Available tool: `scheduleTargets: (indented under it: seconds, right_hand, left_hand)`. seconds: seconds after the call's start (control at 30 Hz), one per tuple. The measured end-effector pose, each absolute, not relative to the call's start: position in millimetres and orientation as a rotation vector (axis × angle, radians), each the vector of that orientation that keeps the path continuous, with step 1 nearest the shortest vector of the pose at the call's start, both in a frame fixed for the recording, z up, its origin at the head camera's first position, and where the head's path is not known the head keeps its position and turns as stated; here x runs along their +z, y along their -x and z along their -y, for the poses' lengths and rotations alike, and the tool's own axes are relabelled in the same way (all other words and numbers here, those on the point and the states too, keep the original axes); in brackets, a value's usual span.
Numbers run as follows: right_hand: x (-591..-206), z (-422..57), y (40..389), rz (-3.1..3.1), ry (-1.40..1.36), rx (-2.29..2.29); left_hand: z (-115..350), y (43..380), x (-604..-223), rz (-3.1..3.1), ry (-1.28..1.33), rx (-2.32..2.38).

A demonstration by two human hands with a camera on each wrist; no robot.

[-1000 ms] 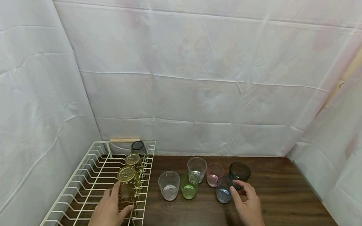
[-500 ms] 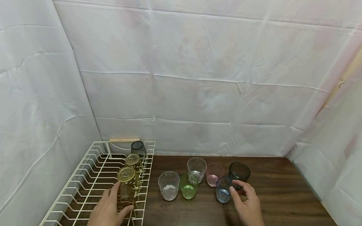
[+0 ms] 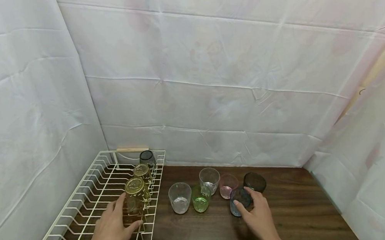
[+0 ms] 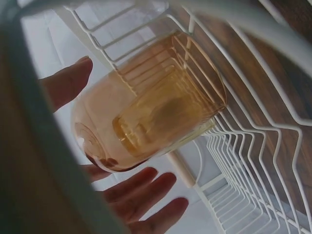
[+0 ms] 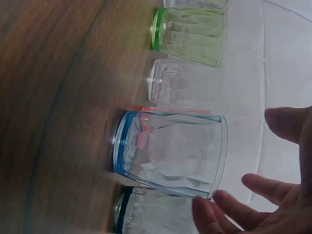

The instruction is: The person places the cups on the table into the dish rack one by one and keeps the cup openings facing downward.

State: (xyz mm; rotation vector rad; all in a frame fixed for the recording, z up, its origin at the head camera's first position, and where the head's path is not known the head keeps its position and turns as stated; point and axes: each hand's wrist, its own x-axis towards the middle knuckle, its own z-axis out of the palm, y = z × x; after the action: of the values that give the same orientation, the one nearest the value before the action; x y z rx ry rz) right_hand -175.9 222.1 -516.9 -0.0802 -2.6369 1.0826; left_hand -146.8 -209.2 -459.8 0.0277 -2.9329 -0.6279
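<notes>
An amber glass [image 3: 132, 212] stands upside down in the white wire rack [image 3: 75, 239]. My left hand [image 3: 110, 224] is around it, thumb on the near side and fingers on the far side. In the left wrist view, gaps show between the thumb and the amber glass [image 4: 100, 112], and the fingers look relaxed. An upright blue glass [image 3: 235, 208] stands on the table, with my right hand [image 3: 260, 216] spread over its right side. The right wrist view shows fingertips near the rim of the blue glass [image 5: 173, 153], the thumb apart from it.
Behind the amber glass, two yellow glasses [image 3: 135, 184] and a dark grey glass [image 3: 147, 159] stand inverted in the rack. On the wooden table [image 3: 197, 239] are two clear glasses [image 3: 180, 198], a green [image 3: 201, 202], a pink [image 3: 228, 188] and a dark glass [image 3: 255, 182]. White sheets [image 3: 190, 97] enclose the area.
My right hand has shifted left and its thumb and fingers have spread wider across the blue glass. The left hand has barely moved. The glasses stand where they were.
</notes>
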Motion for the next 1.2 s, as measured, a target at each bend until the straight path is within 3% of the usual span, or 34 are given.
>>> scheduleTargets:
  seconds: [0.8,1.2]
  right_hand:
    - [-526.7,-223.7,201.3,2.847,0.022,0.832]
    - [-524.8,-224.0,196.4,2.795,0.103,1.108]
  left_hand:
    - [206.7,124.0,-449.9,2.845,-0.03,-0.506]
    - [201.3,121.6,-446.3,2.823,-0.036,-0.524]
